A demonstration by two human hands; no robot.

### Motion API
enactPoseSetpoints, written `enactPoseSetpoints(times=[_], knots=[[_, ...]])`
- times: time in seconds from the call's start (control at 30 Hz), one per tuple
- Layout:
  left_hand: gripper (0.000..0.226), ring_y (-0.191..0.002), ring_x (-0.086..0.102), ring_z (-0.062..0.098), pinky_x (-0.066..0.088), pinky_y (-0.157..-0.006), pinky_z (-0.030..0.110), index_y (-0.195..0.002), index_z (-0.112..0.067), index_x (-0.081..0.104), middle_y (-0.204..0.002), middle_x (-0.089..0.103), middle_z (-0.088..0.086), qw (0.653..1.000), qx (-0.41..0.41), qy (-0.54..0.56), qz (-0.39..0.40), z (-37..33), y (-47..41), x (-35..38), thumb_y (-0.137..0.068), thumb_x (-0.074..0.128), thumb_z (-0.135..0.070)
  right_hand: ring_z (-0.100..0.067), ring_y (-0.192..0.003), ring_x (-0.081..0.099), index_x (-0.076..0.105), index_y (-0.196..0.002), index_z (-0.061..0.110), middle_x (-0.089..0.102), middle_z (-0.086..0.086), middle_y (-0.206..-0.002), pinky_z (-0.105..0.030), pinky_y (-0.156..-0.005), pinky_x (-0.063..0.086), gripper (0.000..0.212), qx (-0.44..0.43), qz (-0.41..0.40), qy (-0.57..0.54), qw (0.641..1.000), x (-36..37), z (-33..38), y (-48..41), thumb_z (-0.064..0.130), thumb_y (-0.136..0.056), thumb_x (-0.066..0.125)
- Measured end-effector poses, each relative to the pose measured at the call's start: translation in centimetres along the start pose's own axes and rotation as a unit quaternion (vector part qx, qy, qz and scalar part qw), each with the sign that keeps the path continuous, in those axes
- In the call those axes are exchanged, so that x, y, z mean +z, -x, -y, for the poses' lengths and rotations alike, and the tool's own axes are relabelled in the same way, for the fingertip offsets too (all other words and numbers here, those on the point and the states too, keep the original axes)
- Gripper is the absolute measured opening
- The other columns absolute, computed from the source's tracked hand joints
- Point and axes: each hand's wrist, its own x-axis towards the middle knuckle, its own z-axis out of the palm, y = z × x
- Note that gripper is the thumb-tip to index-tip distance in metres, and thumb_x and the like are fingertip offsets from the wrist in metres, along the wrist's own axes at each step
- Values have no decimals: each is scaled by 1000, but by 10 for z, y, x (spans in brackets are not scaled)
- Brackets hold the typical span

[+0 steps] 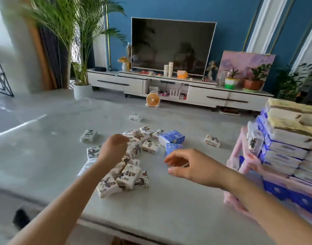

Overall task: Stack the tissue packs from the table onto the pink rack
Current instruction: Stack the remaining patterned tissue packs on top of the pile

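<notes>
We see our left hand [114,147] reaching out over the packs [128,175] in the middle of the table [45,156]. Its fingers curl down and away from us, so we cannot tell if it holds a pack. Our right hand [192,167] hangs half open, palm down, fingers bent, with nothing in it. It is just near a blue pack [173,147].

The packs are small soft blocks in shiny wrap. Most are white with dark drawings, and 2 are blue. They lie in a loose heap, with a few apart on the far side. The table is smooth, pale gray stone. The pink rack [240,156] stands at the right edge, made of plastic bars, with many flat packs piled on it.
</notes>
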Motion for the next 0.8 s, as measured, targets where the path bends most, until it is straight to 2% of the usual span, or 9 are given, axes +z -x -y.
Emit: enactPoseSetpoints(times=[0.1, 0.17, 0.23, 0.33, 0.43, 0.53, 0.63, 0.7, 0.8], knots=[[29, -104, 58, 18, 38, -83, 18, -114, -13, 63, -118, 63, 3, 981, 74, -147, 103, 25, -3, -12, -86, 56, -7, -9, -98, 51, 45, -129, 18, 54, -2, -117, -13, -80, 39, 50, 33, 20, 0, 999, 40, -16, -29, 15, -83, 64], [38, -111, 54, 16, 38, -91, 20, -120, -19, 59, -125, 59, 0, 955, 108, -193, 200, 36, -3, -16, -82, 64, -18, -13, -118, 45, 32, -139, 19, 44, -5, -134, -16, -91, 35, 68, 31, 29, 39, 998, 65, -24, -46, 15, -80, 65], [61, -124, 44, 18, 36, -102, 28, -129, -27, 51, -136, 49, -2, 925, 114, -237, 273, 41, -2, -17, -72, 72, -40, -19, -133, 32, 22, -144, 20, 34, -6, -144, -22, -105, 29, 79, 20, 31, 68, 997, 84, -28, -61, 14, -77, 64], [88, -144, -4, 20, -1, -115, 42, -143, -35, 27, -153, 19, -12, 861, 141, -350, 342, 38, 7, -11, -70, 74, -45, -22, -134, 29, 19, -145, 21, 34, -5, -145, -29, -110, 28, 85, 17, 31, 79, 996, 100, -34, -79, 12, -72, 63], [87, -143, -10, 18, -12, -113, 43, -146, -32, 20, -154, 18, -9, 830, 182, -402, 341, 37, 9, 1, -75, 71, -33, -19, -126, 41, 30, -141, 20, 46, -3, -137, -28, -105, 35, 78, 20, 18, 40, 999, 107, -40, -83, 10, -72, 65], [78, -140, 11, 18, 1, -114, 36, -143, -25, 28, -146, 33, -1, 839, 198, -410, 299, 36, 5, 9, -76, 69, -31, -15, -114, 50, 41, -133, 19, 52, -3, -126, -21, -97, 40, 69, 25, -19, 42, 999, 101, -44, -74, 18, -71, 71], [81, -133, 26, 19, 18, -110, 33, -142, -22, 32, -142, 39, -1, 881, 193, -345, 259, 22, 4, 7, -73, 71, -41, -7, -102, 51, 51, -123, 18, 52, 1, -114, -6, -84, 34, 52, 0, -105, 73, 992, 85, -39, -47, 24, -74, 70], [82, -122, 40, 16, 32, -103, 28, -139, -20, 38, -135, 47, -2, 922, 196, -254, 215, 3, 8, 1, -69, 76, -42, 3, -90, 49, 59, -112, 19, 54, 9, -104, -2, -81, 33, 39, -23, -192, 62, 979, 71, -28, -20, 31, -75, 66], [78, -100, 52, 5, 41, -89, 22, -132, -26, 47, -113, 56, -12, 962, 186, -39, 194, -50, 21, -9, -62, 81, -36, 5, -90, 53, 63, -100, 24, 56, 17, -98, -2, -82, 36, 33, -68, -340, 62, 936, 40, -11, 30, 37, -70, 59]])
